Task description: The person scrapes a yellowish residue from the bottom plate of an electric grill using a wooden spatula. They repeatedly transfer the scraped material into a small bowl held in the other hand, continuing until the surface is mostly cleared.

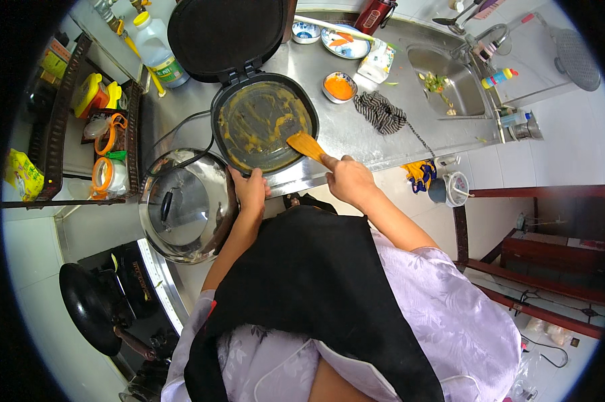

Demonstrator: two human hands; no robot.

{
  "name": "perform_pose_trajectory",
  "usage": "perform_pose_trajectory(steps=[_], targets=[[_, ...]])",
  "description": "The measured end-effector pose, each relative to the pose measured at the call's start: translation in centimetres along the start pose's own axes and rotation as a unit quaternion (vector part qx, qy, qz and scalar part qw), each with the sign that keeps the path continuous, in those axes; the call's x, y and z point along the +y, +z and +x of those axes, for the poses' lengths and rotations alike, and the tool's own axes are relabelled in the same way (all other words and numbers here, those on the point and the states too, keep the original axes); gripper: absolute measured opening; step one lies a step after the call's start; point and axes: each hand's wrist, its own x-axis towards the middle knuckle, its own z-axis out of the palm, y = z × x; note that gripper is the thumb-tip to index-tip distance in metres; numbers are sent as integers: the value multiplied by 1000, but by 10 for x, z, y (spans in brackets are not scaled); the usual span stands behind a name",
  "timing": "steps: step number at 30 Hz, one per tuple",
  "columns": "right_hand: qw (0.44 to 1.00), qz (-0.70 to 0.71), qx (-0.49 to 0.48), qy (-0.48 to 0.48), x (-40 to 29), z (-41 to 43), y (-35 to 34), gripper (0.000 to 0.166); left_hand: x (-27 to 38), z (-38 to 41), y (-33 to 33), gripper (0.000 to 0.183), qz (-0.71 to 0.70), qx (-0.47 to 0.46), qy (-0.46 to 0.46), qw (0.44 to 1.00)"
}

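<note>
A wooden spatula (305, 145) is in my right hand (351, 182), its flat blade over the right side of an electric baking pan (262, 120). Streaks of yellowish-brown batter or paste cover the pan's black floor. At the near rim, my left hand (249, 193) grips the pan's edge, thumb on top. The black lid (227, 35) is hinged up and tilted back behind the pan. To the right stands a small bowl of orange mash (339, 88).
A steel wok lid (186, 211) with a glass centre lies left, beside a spice rack (134, 135). A striped cloth (380, 111), a plate (346, 42) and a white carton (376, 61) are right of the pan. Vegetable scraps lie in the sink (448, 80).
</note>
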Motion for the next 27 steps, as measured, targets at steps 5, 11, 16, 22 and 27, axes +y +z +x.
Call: perform_pose_trajectory(steps=[5, 11, 16, 22, 27], targets=[[999, -24, 27, -7, 3, -2, 12, 40, -2, -1, 1, 84, 9, 29, -18, 999], [1000, -12, 16, 6, -24, 52, -1, 41, -3, 0, 0, 83, 6, 15, -1, 1000], [999, -29, 10, -13, -15, 38, -1, 39, -4, 1, -2, 83, 7, 22, -4, 1000], [998, -41, 36, -26, -17, 61, -2, 32, -2, -1, 2, 82, 21, 19, 2, 1000], [998, -25, 40, -32, -21, 91, -5, 31, -2, -3, 1, 82, 21, 24, -3, 999]])
